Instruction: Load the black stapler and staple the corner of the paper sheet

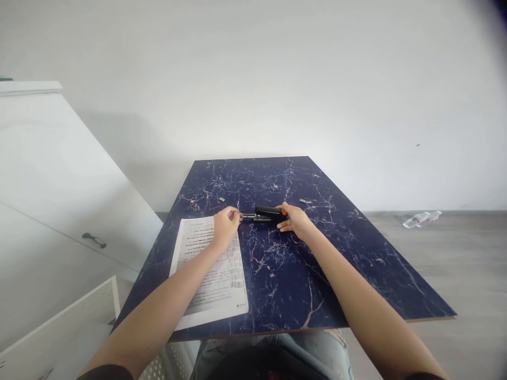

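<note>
A black stapler point(266, 213) with an orange part lies open on the dark blue marbled table point(356, 253). My right hand point(295, 220) grips its right end, fingers curled around the body. My left hand point(225, 224) is closed in a pinch at the stapler's metal left end, over the top of a printed sheet of paper point(214, 277). What the left fingers pinch is too small to make out.
Two small metal staple strips lie on the table, one at the back left point(222, 199) and one at the back right point(305, 201). A white cabinet point(51, 195) stands to the left. A clear plastic bottle point(421, 217) lies on the floor at the right.
</note>
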Demonstrator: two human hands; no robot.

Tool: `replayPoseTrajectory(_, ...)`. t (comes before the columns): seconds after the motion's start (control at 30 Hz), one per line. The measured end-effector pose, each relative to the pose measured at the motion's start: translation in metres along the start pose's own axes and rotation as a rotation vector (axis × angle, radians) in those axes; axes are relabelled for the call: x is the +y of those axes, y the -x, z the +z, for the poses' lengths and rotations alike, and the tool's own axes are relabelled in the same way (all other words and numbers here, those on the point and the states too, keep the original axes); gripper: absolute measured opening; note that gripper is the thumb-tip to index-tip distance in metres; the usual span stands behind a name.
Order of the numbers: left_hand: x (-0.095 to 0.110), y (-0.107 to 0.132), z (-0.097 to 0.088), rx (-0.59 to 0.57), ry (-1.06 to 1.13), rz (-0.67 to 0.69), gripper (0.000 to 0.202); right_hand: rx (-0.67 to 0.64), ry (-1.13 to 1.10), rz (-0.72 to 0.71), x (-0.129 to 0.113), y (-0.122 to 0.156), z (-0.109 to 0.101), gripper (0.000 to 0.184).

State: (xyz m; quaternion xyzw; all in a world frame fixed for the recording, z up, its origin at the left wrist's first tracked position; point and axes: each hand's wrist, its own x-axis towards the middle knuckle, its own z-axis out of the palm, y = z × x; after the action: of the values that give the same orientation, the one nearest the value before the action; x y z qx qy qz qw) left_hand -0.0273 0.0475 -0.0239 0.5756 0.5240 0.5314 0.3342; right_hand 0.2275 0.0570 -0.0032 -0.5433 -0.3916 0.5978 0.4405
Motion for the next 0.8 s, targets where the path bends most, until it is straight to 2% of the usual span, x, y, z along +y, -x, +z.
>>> replayPoseTrajectory(0.27, 0.006, 0.003, 0.003, -0.1, 0.051, -0.011, 0.014, -0.033, -0.089, 0.058, 0.003, -0.004, 0.002, 0.032)
replayPoseTrajectory(0.33, 0.01, 0.004, 0.003, -0.169, 0.037, -0.026, 0.016, -0.028, -0.095, 0.055, 0.002, -0.003, 0.003, 0.03)
replayPoseTrajectory(0.5, 0.02, 0.005, 0.003, -0.422, 0.094, -0.066, 0.024, -0.064, -0.096, 0.038, 0.001, -0.001, 0.005, 0.035)
replayPoseTrajectory(0.67, 0.018, 0.002, 0.001, -0.495, 0.143, -0.057, 0.033, -0.078, -0.071, 0.006, 0.005, -0.003, 0.006, 0.037)
replayPoseTrajectory(0.8, 0.016, 0.0, -0.001, -0.598, 0.167, -0.088, 0.038, -0.104, -0.099, 0.01, 0.004, -0.002, 0.005, 0.035)
